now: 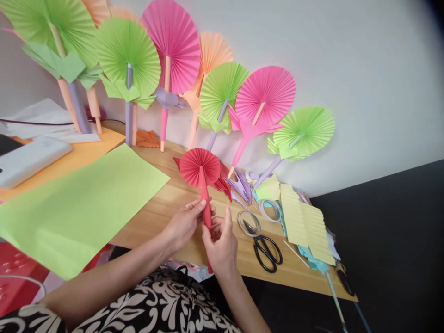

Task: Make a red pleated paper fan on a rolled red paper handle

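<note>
A red pleated paper fan (199, 166) on a red rolled paper stick (206, 208) is held upright over the wooden table (166, 206). My left hand (183, 224) is closed on the stick from the left, thumb on its front. My right hand (220, 243) grips the lower part of the same stick from the right, fingers pinched around it. The stick's bottom end pokes out below my right hand.
Black scissors (265, 249) and two tape rolls (249, 223) lie right of my hands, beside pleated yellow paper (305, 222). A large green sheet (79, 203) covers the table's left. Several finished green, pink and orange fans (222, 90) lean on the wall behind.
</note>
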A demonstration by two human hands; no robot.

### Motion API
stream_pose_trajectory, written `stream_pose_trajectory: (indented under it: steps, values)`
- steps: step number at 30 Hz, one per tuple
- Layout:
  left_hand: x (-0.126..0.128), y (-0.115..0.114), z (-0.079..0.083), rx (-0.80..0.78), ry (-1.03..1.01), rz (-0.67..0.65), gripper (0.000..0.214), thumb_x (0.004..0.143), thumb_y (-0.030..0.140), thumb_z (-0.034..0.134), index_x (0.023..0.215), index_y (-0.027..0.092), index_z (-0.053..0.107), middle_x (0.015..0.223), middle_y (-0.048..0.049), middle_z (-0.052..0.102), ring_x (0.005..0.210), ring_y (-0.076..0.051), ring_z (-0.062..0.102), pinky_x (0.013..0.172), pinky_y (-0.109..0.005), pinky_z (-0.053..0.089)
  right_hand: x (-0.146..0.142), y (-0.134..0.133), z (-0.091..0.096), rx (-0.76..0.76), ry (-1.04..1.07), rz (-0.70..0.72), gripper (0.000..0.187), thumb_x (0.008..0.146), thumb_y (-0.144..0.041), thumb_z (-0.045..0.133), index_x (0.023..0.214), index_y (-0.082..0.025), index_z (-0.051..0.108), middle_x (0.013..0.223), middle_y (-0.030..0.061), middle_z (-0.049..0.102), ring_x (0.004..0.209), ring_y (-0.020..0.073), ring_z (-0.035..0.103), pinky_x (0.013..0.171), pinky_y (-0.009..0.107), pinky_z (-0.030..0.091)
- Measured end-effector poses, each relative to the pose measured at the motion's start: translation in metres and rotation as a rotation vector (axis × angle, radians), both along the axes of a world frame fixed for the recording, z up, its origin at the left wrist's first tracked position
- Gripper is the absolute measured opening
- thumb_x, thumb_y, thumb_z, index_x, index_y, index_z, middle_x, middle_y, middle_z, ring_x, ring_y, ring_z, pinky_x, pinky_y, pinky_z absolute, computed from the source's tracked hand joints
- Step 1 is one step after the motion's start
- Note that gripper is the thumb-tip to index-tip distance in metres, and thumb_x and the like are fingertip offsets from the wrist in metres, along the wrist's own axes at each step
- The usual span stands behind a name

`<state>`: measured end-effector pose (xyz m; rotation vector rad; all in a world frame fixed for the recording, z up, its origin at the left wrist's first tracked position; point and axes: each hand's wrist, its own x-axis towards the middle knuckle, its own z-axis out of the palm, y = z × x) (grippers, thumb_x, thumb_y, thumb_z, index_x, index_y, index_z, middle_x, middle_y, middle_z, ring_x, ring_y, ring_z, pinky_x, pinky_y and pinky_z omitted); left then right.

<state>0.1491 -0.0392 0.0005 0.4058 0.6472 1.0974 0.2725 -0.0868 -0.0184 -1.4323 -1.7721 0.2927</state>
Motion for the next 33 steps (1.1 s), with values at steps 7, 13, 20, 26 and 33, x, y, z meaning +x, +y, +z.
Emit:
stream_pose_trajectory:
  steps: [7,13,20,26,33]
  values:
    - [-0.003,0.012,0.023,0.21,0.141,0.019,0.034,0.076,0.046,0.075,0.083,0.014,0.065,0.069,-0.001,0.064,0.065,-0.012,0.057,0.062,-0.022,0.041,0.042,0.014,0.06,-0.053,0.325,-0.062,0.041,0.088,-0.033,0.062,0.128,-0.025,0.053,0.088,0.0027,0.071,0.072,0.0152,0.067,0.065,0.028,0.055]
    - [-0.007,0.01,0.037,0.472,0.513,-0.043,0.036,0.09,0.047,0.056,0.072,0.016,0.055,0.057,0.0027,0.052,0.054,-0.01,0.044,0.057,-0.023,0.035,0.045,0.03,0.096,-0.068,0.452,-0.041,0.013,0.086,-0.035,0.065,0.089,-0.022,0.063,0.076,-0.0011,0.063,0.058,0.0105,0.057,0.053,0.023,0.047]
    - [-0.006,0.006,0.033,0.503,0.601,-0.099,0.042,0.094,0.052,0.044,0.073,0.016,0.054,0.062,0.0011,0.051,0.056,-0.012,0.046,0.057,-0.024,0.038,0.037,0.039,0.098,-0.074,0.167,0.065,0.008,0.09,-0.029,0.059,0.087,-0.022,0.062,0.083,0.0002,0.066,0.073,0.0134,0.06,0.063,0.025,0.047]
    - [-0.001,0.006,0.032,0.451,0.499,-0.128,0.037,0.09,0.05,0.053,0.077,0.016,0.057,0.063,0.001,0.053,0.057,-0.012,0.047,0.057,-0.024,0.041,0.034,0.043,0.101,-0.068,0.065,0.112,0.009,0.092,-0.026,0.056,0.087,-0.022,0.062,0.084,-0.0003,0.066,0.076,0.0131,0.06,0.067,0.025,0.046]
    - [0.003,0.004,0.033,0.35,0.395,-0.126,0.037,0.085,0.048,0.061,0.1,0.014,0.063,0.064,0.0012,0.056,0.057,-0.011,0.05,0.057,-0.024,0.043,0.031,0.047,0.097,-0.075,0.072,0.117,0.011,0.092,-0.028,0.056,0.087,-0.021,0.063,0.083,0.0006,0.068,0.073,0.0136,0.061,0.066,0.026,0.047]
